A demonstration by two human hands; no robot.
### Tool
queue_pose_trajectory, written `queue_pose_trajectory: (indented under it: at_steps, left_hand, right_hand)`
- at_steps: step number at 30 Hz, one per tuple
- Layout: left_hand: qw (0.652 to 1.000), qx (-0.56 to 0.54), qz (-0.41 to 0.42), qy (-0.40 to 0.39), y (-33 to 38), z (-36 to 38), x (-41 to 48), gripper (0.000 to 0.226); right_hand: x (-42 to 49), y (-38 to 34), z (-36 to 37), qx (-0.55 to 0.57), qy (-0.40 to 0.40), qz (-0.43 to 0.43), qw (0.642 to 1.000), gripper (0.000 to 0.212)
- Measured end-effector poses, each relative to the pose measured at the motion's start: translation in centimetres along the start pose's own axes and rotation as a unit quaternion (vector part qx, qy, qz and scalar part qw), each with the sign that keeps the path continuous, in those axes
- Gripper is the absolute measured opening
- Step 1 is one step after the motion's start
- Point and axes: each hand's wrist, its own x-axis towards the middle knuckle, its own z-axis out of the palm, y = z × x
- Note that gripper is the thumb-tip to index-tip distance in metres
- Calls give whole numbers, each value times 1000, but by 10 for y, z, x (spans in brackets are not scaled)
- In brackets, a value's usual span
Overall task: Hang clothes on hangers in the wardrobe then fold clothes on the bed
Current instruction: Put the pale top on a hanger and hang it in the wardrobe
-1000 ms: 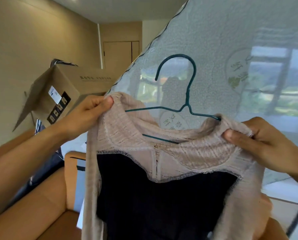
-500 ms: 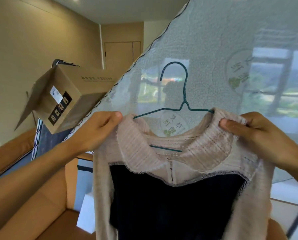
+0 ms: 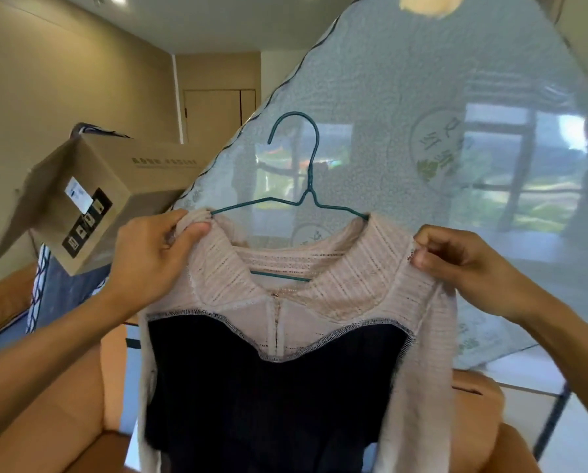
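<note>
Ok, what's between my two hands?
The head view shows the collar of the pink knit top spanning from the left hand to the right hand, with the teal wire hanger threaded through the neck opening, hook up.

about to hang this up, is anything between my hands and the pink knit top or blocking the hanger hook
Nothing visible. The left hand and right hand pinch the pink knit top at its shoulders, and the hook of the teal wire hanger stands free above the neckline. No wardrobe rail is in view.

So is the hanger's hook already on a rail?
No, the hanger's hook is free; the left hand and right hand hold the top.
</note>
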Motion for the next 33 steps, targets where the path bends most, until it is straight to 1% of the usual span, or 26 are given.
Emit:
queue_pose_trajectory:
  at_steps: [1, 3, 5, 8, 10, 12, 14, 16, 19, 21, 23, 25, 28, 30, 33]
  left_hand:
    - [1000, -1, -1, 3, 0, -1, 1, 58]
    - [1000, -8, 0, 12, 5, -4, 3, 58]
    - [1000, -2, 5, 31, 12, -7, 6, 54]
    - [999, 16, 6, 43, 19, -12, 7, 53]
    - [999, 25, 5, 41, 22, -15, 4, 55]
    - [999, 31, 0, 43, 26, -18, 1, 53]
    - [999, 32, -7, 43, 31, -26, -1, 49]
    - [999, 32, -18, 33, 34, -37, -4, 44]
    - [998, 44, -37, 8, 32, -62, -10, 37]
    - [997, 52, -53, -18, 33, -83, -18, 41]
    - [996, 53, -66, -27, 39, -103, -26, 47]
    - [996, 34, -79, -28, 44, -123, -32, 43]
    - [992, 64, -101, -49, 42, -159, -42, 41]
    - [988, 79, -119, -60, 41, -184, -50, 39]
    - [990, 79, -110, -48, 42, -217, -59, 41]
  right_hand:
    - [0, 2, -2, -5, 6, 0, 1000, 22]
    - [-1, 4, -2, -31, 29, -18, 999, 20]
    - [-3, 8, 2, -88, 57, -44, 993, 20]
    - [-7, 20, 6, -201, 81, -62, 974, 27]
    - [-4, 23, 9, -228, 80, -65, 968, 28]
    - [4, 18, 15, -196, 67, -69, 976, 27]
    - [15, 8, 22, -131, 47, -83, 987, 28]
    - [27, -1, 30, -75, 39, -90, 992, 28]
    - [44, -9, 39, 13, 40, -76, 996, 24]
    - [55, -13, 49, 48, 39, -76, 995, 25]
    - [65, -17, 61, 70, 33, -87, 993, 25]
    - [73, -24, 73, 91, 31, -94, 991, 23]
    - [82, -42, 92, 114, 28, -111, 987, 21]
    - [86, -58, 103, 119, 28, -126, 984, 24]
    - [91, -87, 115, 110, 10, -164, 980, 22]
